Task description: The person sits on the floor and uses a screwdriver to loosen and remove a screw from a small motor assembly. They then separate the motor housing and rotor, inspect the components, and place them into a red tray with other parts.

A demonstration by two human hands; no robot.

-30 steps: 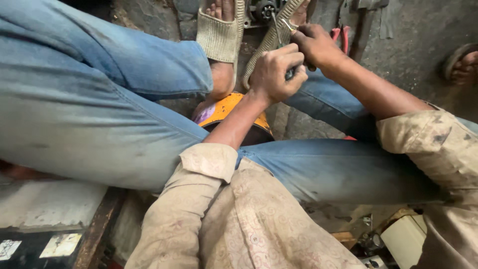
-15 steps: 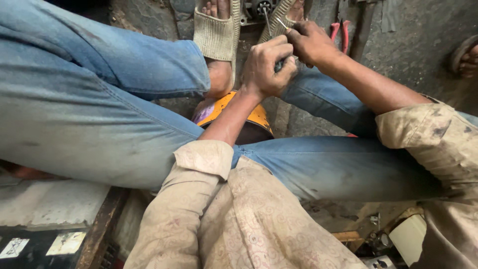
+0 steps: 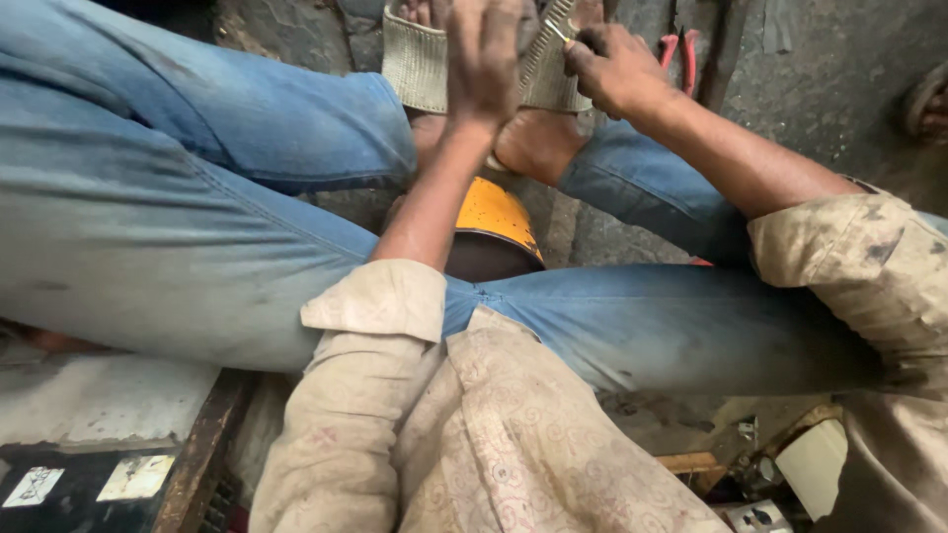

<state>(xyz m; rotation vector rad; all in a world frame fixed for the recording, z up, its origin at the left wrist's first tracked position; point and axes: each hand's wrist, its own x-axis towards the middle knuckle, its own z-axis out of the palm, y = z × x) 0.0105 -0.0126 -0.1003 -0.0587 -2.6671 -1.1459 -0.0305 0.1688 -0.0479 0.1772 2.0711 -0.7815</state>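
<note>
Left hand (image 3: 484, 59) had lifted off the shared grip since a half-second earlier — blurred, fingers loosely spread, holding nothing. Right hand (image 3: 617, 69) stayed pinched on a small metal tool (image 3: 565, 32), far, above the sandalled feet (image 3: 538, 138).

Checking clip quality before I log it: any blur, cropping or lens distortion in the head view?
Head view: left hand motion-smeared, right hand sharper; both near the top edge, the left hand cut by it; wide-angle lens bows the jeans; soft even light, no glare.
</note>
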